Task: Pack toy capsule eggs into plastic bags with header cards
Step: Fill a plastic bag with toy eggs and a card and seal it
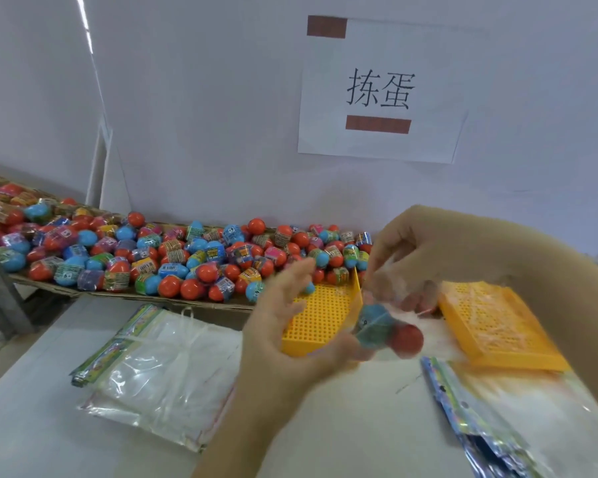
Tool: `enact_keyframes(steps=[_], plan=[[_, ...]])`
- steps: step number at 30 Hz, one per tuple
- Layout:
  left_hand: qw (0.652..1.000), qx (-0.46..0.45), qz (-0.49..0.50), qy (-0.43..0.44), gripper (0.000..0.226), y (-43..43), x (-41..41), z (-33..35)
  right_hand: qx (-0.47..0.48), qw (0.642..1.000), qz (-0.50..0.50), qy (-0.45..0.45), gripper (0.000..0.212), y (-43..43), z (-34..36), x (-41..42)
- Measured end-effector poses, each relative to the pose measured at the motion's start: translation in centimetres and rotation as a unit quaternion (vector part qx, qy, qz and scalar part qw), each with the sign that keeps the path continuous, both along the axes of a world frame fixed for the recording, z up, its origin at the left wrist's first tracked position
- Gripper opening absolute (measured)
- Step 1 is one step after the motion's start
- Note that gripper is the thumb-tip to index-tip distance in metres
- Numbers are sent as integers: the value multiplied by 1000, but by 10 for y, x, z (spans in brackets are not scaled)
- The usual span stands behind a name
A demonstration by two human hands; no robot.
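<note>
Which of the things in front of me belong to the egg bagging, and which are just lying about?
Job: egg pile; clear bag with eggs, pinched by right hand; left hand beside it; bundled header bags; loose header bags.
Lying about: yellow trays; wall sign.

A: Operator in the head view, what's visible?
B: Two bare hands. Left hand (283, 332) and right hand (439, 250), fingers smeared by motion blur.
A: Clothing?
B: Skin only. Left forearm (228, 439) is bare to the bottom edge, right forearm (567, 301) bare to the right edge.
</note>
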State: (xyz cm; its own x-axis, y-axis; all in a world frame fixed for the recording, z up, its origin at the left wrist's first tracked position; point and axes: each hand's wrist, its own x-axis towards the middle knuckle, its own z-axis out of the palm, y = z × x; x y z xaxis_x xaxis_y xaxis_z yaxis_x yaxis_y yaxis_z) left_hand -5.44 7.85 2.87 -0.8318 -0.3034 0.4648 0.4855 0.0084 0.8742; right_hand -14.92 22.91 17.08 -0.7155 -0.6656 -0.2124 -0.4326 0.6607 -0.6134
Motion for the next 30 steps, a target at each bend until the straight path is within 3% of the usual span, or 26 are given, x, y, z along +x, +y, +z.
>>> enact_keyframes(steps=[2,3,6,10,16,20,25,30], plan=[[995,-99,-14,5,80,16,5,-7,19,999,11,-28,10,-2,-4,3],[995,-104,-2,4,72,23,7,-9,23,999,13,-30,8,-3,-7,3],[996,-61,54,27,39,31,7,-9,19,999,13,-46,3,-1,-13,4],[996,1,82,27,17,29,8,1,-8,996,17,-87,12,8,-17,3],[983,147,63,-91,26,26,2,4,-125,989,6,-80,26,24,-27,7],[980,158,21,-122,27,25,2,6,-200,978,-21,-51,13,22,-46,12],[979,171,36,-110,28,26,3,10,-251,964,-59,-64,13,15,-65,9],[976,178,47,-116,36,25,3,8,-250,964,-64,-65,14,13,-71,5]])
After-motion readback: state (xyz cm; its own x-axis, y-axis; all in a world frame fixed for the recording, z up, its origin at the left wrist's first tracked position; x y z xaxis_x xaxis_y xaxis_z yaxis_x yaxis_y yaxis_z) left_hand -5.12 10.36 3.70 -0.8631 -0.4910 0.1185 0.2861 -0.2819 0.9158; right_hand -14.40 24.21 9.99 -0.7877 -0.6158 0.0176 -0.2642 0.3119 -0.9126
